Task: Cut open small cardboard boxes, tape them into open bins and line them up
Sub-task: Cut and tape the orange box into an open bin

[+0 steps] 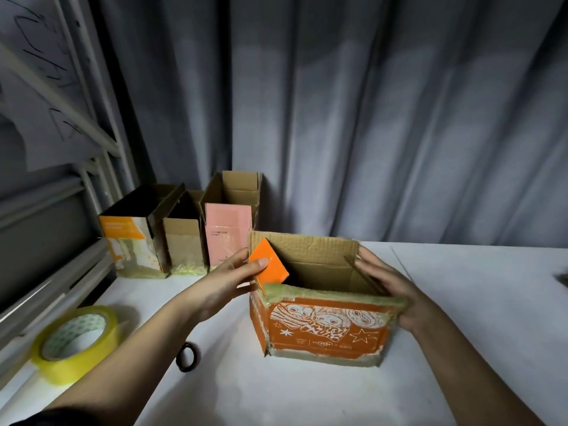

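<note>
An orange printed cardboard box (325,330) stands open-topped on the white table, its edges wrapped in yellowish tape. My left hand (226,281) pinches the box's orange left flap (270,266), thumb on its face, bending it inward over the opening. My right hand (390,287) lies with straight fingers against the right wall and the folded-in right flap. At the back left three open bins stand in a row: an orange-and-white bin (132,241), a plain brown bin (184,241) and a pink-fronted bin (229,232).
A roll of yellow tape (76,342) lies at the table's left edge. A dark ring-shaped handle (187,356) shows beside my left forearm. A grey curtain hangs behind the table; a metal frame stands at the left. A dark object (562,278) pokes in at the right edge.
</note>
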